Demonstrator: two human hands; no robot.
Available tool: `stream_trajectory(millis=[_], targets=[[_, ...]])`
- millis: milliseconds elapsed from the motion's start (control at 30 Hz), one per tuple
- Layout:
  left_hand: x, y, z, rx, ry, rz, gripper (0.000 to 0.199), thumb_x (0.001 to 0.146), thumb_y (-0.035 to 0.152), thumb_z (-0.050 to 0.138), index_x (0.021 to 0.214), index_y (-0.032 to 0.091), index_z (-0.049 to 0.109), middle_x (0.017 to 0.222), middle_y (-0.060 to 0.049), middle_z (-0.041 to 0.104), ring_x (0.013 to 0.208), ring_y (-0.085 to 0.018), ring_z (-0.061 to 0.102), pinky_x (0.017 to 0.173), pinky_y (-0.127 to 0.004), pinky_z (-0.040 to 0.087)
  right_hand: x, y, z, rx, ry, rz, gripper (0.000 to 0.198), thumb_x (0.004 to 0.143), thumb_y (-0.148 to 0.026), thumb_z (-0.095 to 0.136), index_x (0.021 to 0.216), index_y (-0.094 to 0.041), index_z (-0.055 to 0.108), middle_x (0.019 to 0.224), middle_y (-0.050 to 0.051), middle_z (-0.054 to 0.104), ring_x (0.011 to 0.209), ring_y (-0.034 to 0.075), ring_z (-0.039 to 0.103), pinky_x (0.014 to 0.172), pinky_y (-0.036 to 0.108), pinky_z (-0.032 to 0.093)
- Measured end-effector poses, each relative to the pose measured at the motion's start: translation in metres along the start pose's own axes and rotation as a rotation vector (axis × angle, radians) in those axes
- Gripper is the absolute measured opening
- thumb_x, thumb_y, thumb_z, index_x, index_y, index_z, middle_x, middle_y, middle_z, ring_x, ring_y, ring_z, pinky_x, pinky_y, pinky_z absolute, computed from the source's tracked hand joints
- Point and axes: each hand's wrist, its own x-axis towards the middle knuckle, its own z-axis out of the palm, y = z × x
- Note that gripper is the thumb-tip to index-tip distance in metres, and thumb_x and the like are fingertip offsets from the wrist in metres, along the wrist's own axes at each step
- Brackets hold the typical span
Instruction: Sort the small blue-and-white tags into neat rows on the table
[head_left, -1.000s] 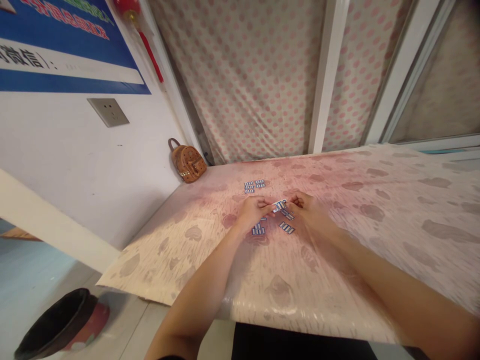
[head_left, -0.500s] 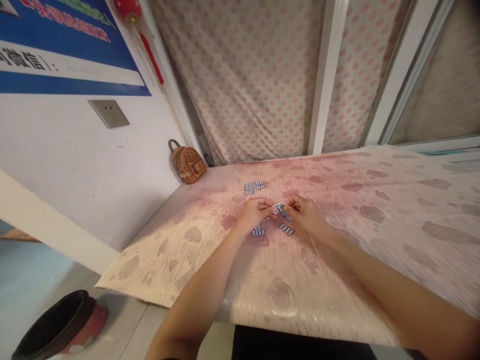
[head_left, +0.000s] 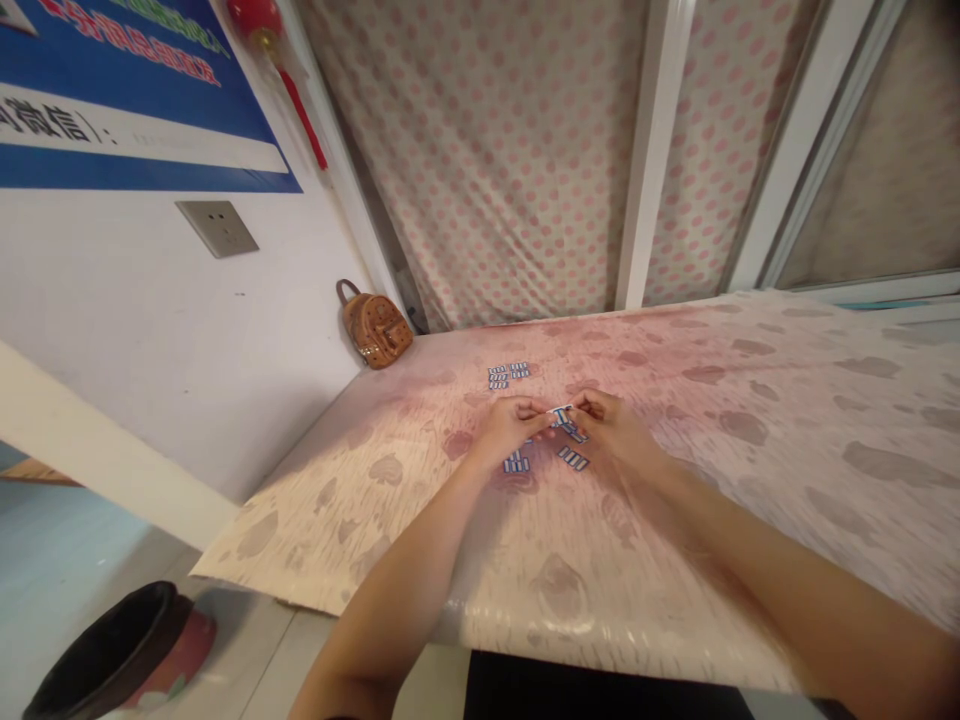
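Observation:
Between my two hands is a small flat blue-and-white piece [head_left: 560, 414], raised a little over the tablecloth. The thumb and fingers of my left hand [head_left: 508, 428] pinch its left side. My right hand [head_left: 613, 430] has its fingertips closed on the right side of the same piece. Below the hands lie a blue striped piece [head_left: 574, 458] and another striped piece [head_left: 516, 463], partly covered by my left hand. One more piece [head_left: 576, 433] shows just under my right fingers. Farther back, several similar striped pieces [head_left: 499, 377] lie grouped on the cloth.
A patterned pink-and-cream tablecloth [head_left: 562, 590] covers the table. At its back left corner, a small brown backpack-shaped bag [head_left: 381, 330] leans by the wall. A dark-rimmed bin [head_left: 165, 660] stands on the floor at left. Behind the table hangs a dotted curtain [head_left: 510, 170].
My right fingertips have come in slightly toward the piece, and the piece has turned a little. The pieces on the table lie where they were.

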Motion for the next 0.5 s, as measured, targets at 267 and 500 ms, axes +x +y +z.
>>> stream_trajectory(millis=[267,500], targets=[[0.0040,-0.0053,0.0015,-0.088,0.028,-0.038,0.037,0.071,0.043,0.082,0.082,0.011,0.070,0.075,-0.007,0.074,0.065,-0.012,0.068,0.062,-0.021,0.050,0.0015,-0.0011,-0.0012,0.042,0.015,0.006,0.019,0.080,-0.040,0.060,0.075,-0.022,0.057,0.063,-0.001,0.059,0.060,0.016,0.056,0.060,0.029,0.042],[0.0004,-0.0006,0.0036,-0.111,0.082,-0.004,0.033,0.072,0.043,0.080,0.076,0.012,0.069,0.070,-0.004,0.071,0.058,-0.010,0.064,0.059,-0.020,0.048,0.0011,-0.0029,-0.0003,0.075,0.013,0.002,0.021,0.079,-0.040,0.062,0.073,-0.021,0.056,0.063,-0.003,0.056,0.059,0.014,0.052,0.058,0.028,0.039]])
